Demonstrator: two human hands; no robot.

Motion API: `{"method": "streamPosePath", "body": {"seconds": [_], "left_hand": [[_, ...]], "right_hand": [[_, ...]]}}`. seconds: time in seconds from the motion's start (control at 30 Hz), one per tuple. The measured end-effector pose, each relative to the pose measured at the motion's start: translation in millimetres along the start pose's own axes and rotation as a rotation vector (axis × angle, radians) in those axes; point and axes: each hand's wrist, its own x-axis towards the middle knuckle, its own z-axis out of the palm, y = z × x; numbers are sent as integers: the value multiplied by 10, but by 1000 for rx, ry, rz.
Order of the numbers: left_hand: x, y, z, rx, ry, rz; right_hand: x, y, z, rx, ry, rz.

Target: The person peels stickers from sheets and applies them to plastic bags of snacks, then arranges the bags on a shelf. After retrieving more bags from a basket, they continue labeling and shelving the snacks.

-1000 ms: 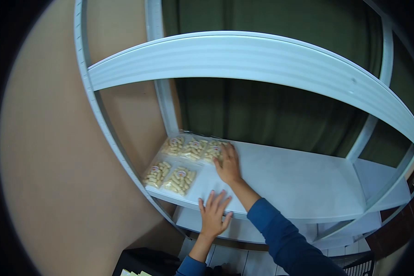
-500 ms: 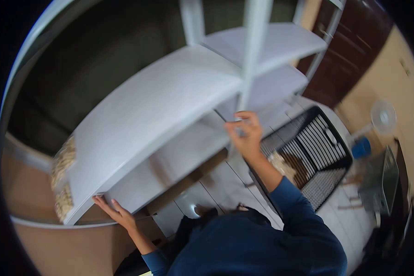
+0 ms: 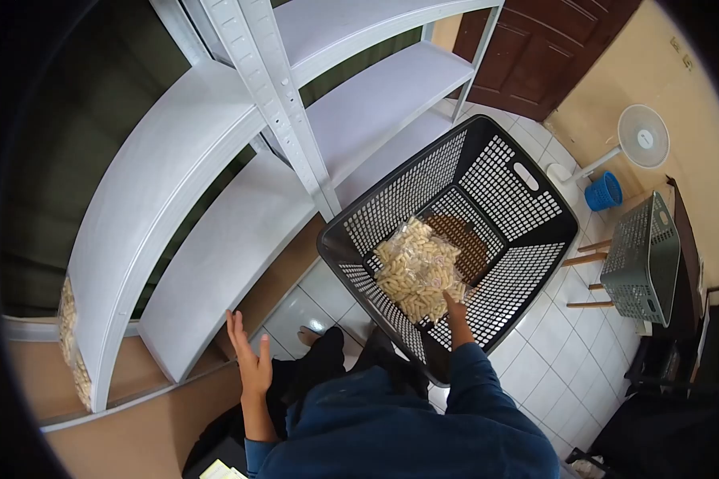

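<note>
My right hand (image 3: 457,316) reaches down into a large black laundry basket (image 3: 527,203). It is at the near edge of the clear plastic bags of pale, finger-shaped snacks (image 3: 418,267) lying inside. Most of its fingers are hidden, so whether it grips a bag cannot be told. My left hand (image 3: 252,359) is raised near the lower shelf (image 3: 224,259), fingers stretched out and nothing in it. More bagged snacks (image 3: 73,351) stand at the left end of the upper white shelf (image 3: 148,184).
A perforated metal upright (image 3: 276,96) stands between the shelf bays. To the right are a white fan (image 3: 643,137), a small blue bin (image 3: 604,191) and a grey basket (image 3: 635,267) on wooden legs. A dark red door (image 3: 535,56) is behind, over white floor tiles (image 3: 547,359).
My right hand has moved from beside the shelf upright down into the basket. My left hand has come away from the shelf edge. The view has turned toward the basket.
</note>
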Motion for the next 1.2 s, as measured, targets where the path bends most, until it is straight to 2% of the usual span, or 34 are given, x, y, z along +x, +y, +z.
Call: {"method": "streamPosePath", "body": {"seconds": [0.03, 0.13, 0.2, 0.33, 0.43, 0.5, 0.57, 0.63, 0.7, 0.73, 0.77, 0.83, 0.87, 0.93, 1.03, 1.1, 1.17, 1.2], "left_hand": [[-47, -3, 37, 34, -48, 3], [-191, 44, 89, 72, -90, -30], [-313, 41, 76, 78, -83, -69], [-450, -26, -36, 157, -60, -103], [-522, -51, -95, 154, -46, -141], [-543, -76, -98, 163, -38, -153], [-571, -94, -99, 178, -54, -175], [-577, -78, -109, 209, -55, -151], [-605, -55, -84, 232, -48, -140], [-605, -44, -95, 243, -64, -133], [-602, -35, -117, 258, -86, -123], [-611, -12, -122, 260, -90, -144], [-608, -19, -120, 257, -91, -137], [-559, -28, -112, 250, -92, -119], [-476, -35, -59, 151, -87, -126], [-358, -4, 2, 96, -116, -54], [-205, 153, 109, 137, -140, 170], [-138, 227, 166, 125, -162, 242]], "right_hand": [[-764, -596, -214, 27, -87, -98], [-945, -790, 70, 150, -95, -166], [-888, -815, 299, -17, 70, 56], [-851, -843, 420, 29, -45, 99], [-883, -824, 449, 282, 97, 68], [-727, -674, 482, 309, 64, 21], [-660, -573, 505, 674, -128, -62], [-569, -538, 662, 648, -176, -62], [-548, -592, 801, 115, 46, -81], [-511, -601, 783, 184, -116, -183], [-594, -708, 752, 176, -127, -186], [-888, -1012, 615, -83, -7, -38], [-842, -932, 586, -82, -8, -37], [-606, -704, 513, 348, 18, -69], [-1125, -1137, -44, 710, 117, -434], [-1230, -1294, -344, 761, 48, -442], [-1608, -1669, -569, 791, -91, -373], [-2032, -1952, -676, 864, -265, -374]]}}
